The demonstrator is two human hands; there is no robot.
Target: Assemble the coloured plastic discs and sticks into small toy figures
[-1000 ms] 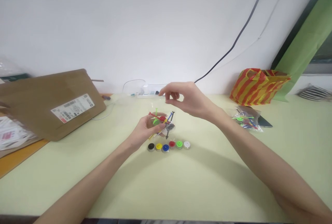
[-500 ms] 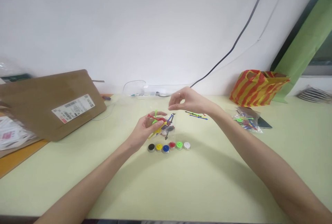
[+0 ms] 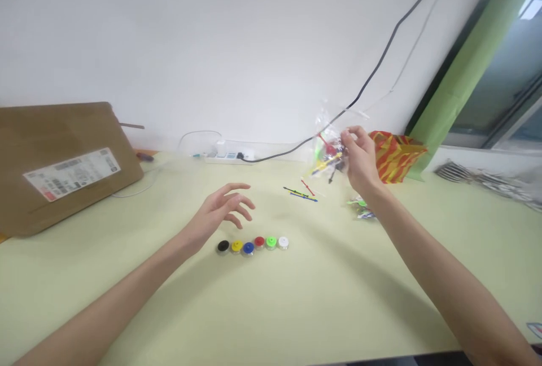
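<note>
My right hand [image 3: 359,154] is closed on a clear plastic bag [image 3: 325,154] of coloured plastic arrows and round parts, raised above the table. My left hand [image 3: 226,205] hovers with fingers spread and nothing in them. In front of it stands a row of small round pieces: black [image 3: 223,246], yellow [image 3: 237,246], blue [image 3: 248,248], red [image 3: 259,242], green [image 3: 271,242] and white [image 3: 283,242]. Loose arrows lie beyond the row, among them a blue arrow [image 3: 304,197] and a red arrow [image 3: 307,187].
A second bag of parts [image 3: 359,208] lies partly behind my right wrist. A cardboard box [image 3: 68,168] stands at left. At the wall are a power strip [image 3: 228,157] and a black cable [image 3: 381,69]. A red-and-yellow striped bag [image 3: 396,157] stands at right.
The bag of parts has passed from my left hand to my right, which has lifted it up and to the right. My left hand has opened. The view has turned slightly right.
</note>
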